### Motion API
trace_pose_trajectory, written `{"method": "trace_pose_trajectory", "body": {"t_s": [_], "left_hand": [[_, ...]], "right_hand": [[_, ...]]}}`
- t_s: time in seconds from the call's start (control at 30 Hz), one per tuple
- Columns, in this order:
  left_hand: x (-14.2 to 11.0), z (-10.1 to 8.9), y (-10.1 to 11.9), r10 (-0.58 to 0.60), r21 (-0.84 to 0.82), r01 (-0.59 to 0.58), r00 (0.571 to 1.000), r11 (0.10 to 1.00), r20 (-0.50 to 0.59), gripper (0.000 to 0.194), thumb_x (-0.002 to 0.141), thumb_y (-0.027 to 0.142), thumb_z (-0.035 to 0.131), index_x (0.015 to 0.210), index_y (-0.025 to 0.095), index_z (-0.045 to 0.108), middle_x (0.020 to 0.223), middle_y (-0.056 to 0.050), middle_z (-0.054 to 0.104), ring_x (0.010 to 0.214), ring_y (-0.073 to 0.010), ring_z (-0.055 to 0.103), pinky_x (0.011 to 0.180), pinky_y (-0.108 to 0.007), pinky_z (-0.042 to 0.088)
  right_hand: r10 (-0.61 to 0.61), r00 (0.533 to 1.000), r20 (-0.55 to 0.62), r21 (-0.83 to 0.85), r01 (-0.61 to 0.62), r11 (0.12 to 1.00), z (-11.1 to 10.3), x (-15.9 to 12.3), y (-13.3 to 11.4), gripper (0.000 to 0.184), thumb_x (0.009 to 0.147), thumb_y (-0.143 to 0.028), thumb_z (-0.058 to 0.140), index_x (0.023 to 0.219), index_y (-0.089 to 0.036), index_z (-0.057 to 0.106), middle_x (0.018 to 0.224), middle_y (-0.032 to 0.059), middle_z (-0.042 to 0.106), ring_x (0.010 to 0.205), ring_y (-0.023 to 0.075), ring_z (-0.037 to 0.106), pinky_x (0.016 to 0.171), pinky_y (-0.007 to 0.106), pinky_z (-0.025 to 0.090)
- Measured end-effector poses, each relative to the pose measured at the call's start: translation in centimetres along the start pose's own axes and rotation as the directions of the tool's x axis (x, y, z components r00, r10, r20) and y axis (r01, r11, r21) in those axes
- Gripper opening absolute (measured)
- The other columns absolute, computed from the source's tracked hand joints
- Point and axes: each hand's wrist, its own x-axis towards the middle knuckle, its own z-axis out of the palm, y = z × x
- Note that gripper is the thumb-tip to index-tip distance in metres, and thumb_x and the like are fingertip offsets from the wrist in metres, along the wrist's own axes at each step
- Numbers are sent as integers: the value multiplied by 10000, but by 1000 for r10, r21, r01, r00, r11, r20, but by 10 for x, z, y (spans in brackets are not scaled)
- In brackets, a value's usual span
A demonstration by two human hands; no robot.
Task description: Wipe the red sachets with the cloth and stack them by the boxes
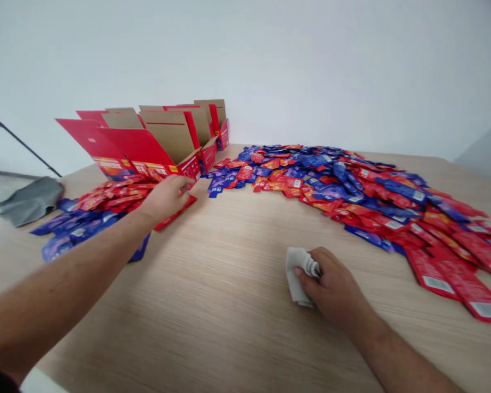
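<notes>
Left forearm [65, 289] crosses a wood-grain table [229, 322]. A broad arc of red and blue packets [347, 188] lies loose, unboxed. Red cartons [133, 146] stand lids up, none closed, fill level hidden. Before them, a smaller packet heap [117, 195] sits under the left hand [167, 195], fingers bent, grip unclear. The right hand [331, 281] clutches a folded white cloth [298, 275].

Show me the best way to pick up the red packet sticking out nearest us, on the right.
Best to pinch the red packet by its barcode end, coming from the near side, fingers on its two long edges. It looks thin and lies flat, and that end juts out over bare table, while the other end runs into the heap.
</notes>
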Motion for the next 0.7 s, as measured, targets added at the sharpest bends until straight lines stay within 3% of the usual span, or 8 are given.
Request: {"method": "trace_pose_trajectory", "body": {"t_s": [0.17, 0.3, 0.37, 0.5, 0.7], "left_hand": [[15, 80, 92, 203, 29, -215, 952, 976, 229, 363, 886, 225, 506, 1191, 146, 687, 1134, -124, 709, 1063, -235, 654, 997, -355, 496], [40, 136, 159, 273, 21, -289, 925, 957, 264, 372, 908, 205, 502, 1236, 159, 673, 1122, -96, 727, 1032, -204, 672, 949, -304, 512], [54, 157, 184, 291, 48, -312, 922, 949, 254, 373, 918, 219, 514, 1253, 152, 661, 1160, -116, 708, 1081, -226, 655, 959, -327, 508], [78, 184, 209, 299, 157, -341, 924, 927, 239, 367, 922, 213, 537, 1262, 150, 658, 1247, -174, 637, 1201, -301, 581, 975, -410, 490], [106, 200, 214, 317, 264, -383, 912, 885, 259, 359, 1002, 169, 404, 1219, 122, 685, 1251, -210, 615, 1236, -316, 520, 967, -433, 463]], "right_hand": [[53, 998, 44, 34, -54, 998, 2, -1, -2, 50, 871, -258, 593, 857, -213, 609, 877, 52, 629, 828, 215, 600, 752, 341, 465], [74, 995, 73, 64, -78, 995, 3, 1, -3, 41, 865, -190, 617, 906, -195, 621, 927, 53, 632, 886, 208, 597, 808, 331, 456], [75, 994, 84, 80, -81, 993, 4, 2, -3, 60, 855, -162, 623, 907, -191, 621, 939, 55, 631, 897, 205, 593, 814, 326, 452], [91, 992, 82, 108, -99, 989, 4, 2, -4, 78, 838, -132, 627, 880, -196, 610, 953, 54, 628, 884, 195, 589, 801, 317, 448], [84, 993, 85, 138, -95, 986, 7, 3, -3, 102, 814, -125, 642, 869, -203, 607, 960, 56, 629, 882, 195, 586, 790, 320, 450]]}}
